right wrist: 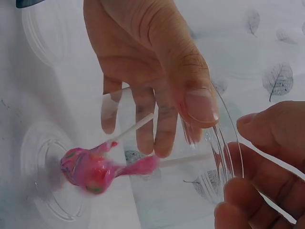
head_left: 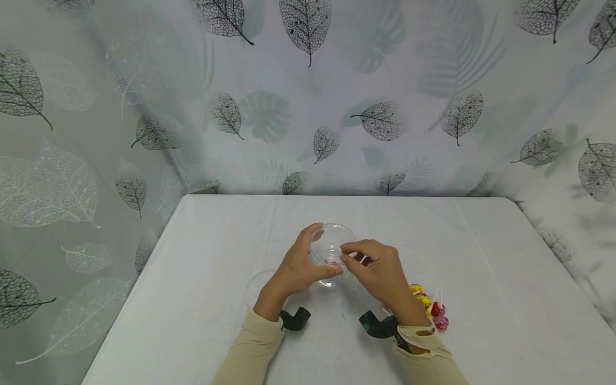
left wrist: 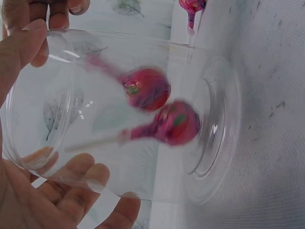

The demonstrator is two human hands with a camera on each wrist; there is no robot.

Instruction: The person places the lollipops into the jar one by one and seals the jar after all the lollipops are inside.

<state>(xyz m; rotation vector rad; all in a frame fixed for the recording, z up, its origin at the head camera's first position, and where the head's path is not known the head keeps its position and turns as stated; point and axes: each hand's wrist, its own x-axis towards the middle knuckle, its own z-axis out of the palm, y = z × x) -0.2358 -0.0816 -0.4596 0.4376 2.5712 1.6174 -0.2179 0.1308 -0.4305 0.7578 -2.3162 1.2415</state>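
My left hand point(head_left: 300, 264) grips a clear jar point(left wrist: 119, 191) round its side, its thumb across the near wall. Inside, towards the jar's base, lie two pink-wrapped lollipops; one lollipop point(left wrist: 178, 123) shows its white stick pointing to the mouth, while the other lollipop point(left wrist: 147, 89) is blurred. At the jar's rim is my right hand point(head_left: 377, 264), fingers loosely bent. In the right wrist view its thumb and fingertips point(right wrist: 248, 126) stand slightly apart with nothing between them, close beside the end of a lollipop stick point(right wrist: 188, 160).
Several wrapped lollipops point(head_left: 440, 316) in yellow, red and pink lie on the white table point(head_left: 505, 299), partly behind the right forearm. A clear round lid point(head_left: 255, 280) lies beside the left wrist. Behind the table hangs a leaf-patterned curtain point(head_left: 269, 69).
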